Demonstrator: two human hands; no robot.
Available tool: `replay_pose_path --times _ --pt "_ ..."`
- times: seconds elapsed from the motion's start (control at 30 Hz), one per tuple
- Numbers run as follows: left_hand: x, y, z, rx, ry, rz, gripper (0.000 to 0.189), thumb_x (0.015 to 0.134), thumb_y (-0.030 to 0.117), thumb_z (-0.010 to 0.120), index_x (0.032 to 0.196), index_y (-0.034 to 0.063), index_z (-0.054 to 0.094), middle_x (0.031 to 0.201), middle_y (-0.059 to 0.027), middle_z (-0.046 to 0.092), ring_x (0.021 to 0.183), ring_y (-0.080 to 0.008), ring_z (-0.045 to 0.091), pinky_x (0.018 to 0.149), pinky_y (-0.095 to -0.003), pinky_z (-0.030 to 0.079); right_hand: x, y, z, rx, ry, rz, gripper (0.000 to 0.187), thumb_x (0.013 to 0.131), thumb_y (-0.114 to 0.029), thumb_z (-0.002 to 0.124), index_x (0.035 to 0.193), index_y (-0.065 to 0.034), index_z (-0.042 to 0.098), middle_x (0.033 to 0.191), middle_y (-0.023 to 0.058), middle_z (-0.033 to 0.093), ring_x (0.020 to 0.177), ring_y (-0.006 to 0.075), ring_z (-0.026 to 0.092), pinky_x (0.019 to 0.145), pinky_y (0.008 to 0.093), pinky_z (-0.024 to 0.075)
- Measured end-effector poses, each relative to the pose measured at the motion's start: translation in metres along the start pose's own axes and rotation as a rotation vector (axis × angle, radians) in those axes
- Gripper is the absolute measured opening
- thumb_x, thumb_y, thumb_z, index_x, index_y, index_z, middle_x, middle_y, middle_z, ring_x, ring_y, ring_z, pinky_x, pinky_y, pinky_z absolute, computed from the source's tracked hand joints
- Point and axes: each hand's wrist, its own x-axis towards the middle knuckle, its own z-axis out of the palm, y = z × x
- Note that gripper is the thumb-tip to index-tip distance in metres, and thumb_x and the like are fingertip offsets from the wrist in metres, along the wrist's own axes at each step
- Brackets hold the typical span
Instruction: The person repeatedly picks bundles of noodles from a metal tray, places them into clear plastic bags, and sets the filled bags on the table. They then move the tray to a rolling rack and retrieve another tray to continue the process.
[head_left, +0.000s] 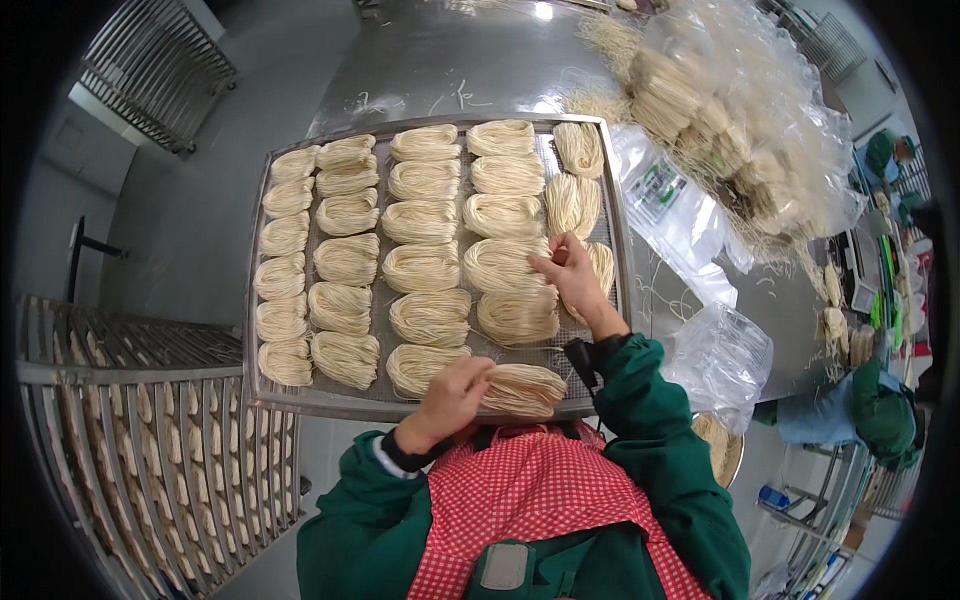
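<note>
My left hand (454, 394) grips the left end of a folded bundle of pale noodles (525, 390) over the front edge of a metal-framed mesh tray (330, 401). Farther back, my right hand (574, 274) reaches over the tray. Its thumb and fingertips touch the right end of another noodle bundle (504, 264); whether they pinch it I cannot tell. Folded noodle bundles lie in several columns on the mesh. At the right edge, a noodle bundle (601, 266) is partly hidden by my right hand.
The tray rests on a steel table (420, 60). At right are a heap of noodles in clear plastic (720, 127) and an empty plastic bag (720, 356). A rack of loaded trays (165, 450) stands at left, another rack (157, 67) behind. A co-worker (862, 412) is at right.
</note>
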Motion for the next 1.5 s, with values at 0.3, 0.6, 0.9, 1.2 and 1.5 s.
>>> replay_pose_path --times 0.3,0.6,0.9,1.2,1.5 --pt "0.093 -0.059 0.016 0.093 0.196 -0.088 0.024 0.085 0.002 0.062 0.109 0.0023 0.062 0.091 -0.0147 0.059 0.073 -0.0251 0.060 0.067 -0.0343 0.049 -0.064 -0.019 -0.016 -0.633 -0.011 0.088 0.030 0.089 -0.019 0.065 0.113 -0.0006 0.061 0.084 0.0168 0.067 0.080 0.0325 0.066 0.073 0.0393 0.0525" --pt "0.079 -0.057 0.029 0.141 0.276 0.037 0.019 0.088 0.010 0.062 0.104 0.0012 0.058 0.096 -0.0175 0.054 0.083 -0.0342 0.056 0.072 -0.0404 0.048 -0.015 -0.061 0.032 -1.194 -0.721 0.206 0.082 0.065 -0.048 0.081 0.124 0.0020 0.054 0.131 0.0266 0.050 0.124 0.0386 0.047 0.099 0.0526 0.0388" --pt "0.031 -0.053 -0.062 -0.020 0.376 -0.191 0.021 0.094 0.007 0.060 0.113 0.0003 0.060 0.091 -0.0038 0.058 0.066 -0.0088 0.053 0.058 -0.0232 0.045 -0.139 0.006 0.070 -1.425 -0.058 -0.557 0.033 0.082 -0.024 0.054 0.104 0.0001 0.058 0.085 0.0122 0.056 0.082 0.0267 0.057 0.074 0.0499 0.0458" --pt "0.064 0.037 0.014 0.129 0.244 0.152 0.029 0.090 0.005 0.062 0.119 0.0004 0.057 0.108 -0.0105 0.058 0.092 -0.0197 0.058 0.079 -0.0312 0.050 -0.226 -0.105 -0.111 -0.629 -0.035 -0.451 0.075 0.070 -0.046 0.082 0.118 0.0012 0.049 0.102 0.0202 0.057 0.092 0.0391 0.060 0.078 0.0444 0.0501" --pt "0.106 0.126 0.303 0.354 -0.174 0.255 0.063 0.074 0.039 0.075 0.116 -0.0047 0.061 0.147 -0.0253 0.034 0.134 -0.0408 0.034 0.101 -0.0537 0.033 -0.368 -0.077 -0.258 -1.641 -0.109 -0.274 0.049 0.074 -0.036 0.074 0.102 -0.0032 0.050 0.090 0.0080 0.053 0.085 0.0226 0.056 0.071 0.0350 0.0431"
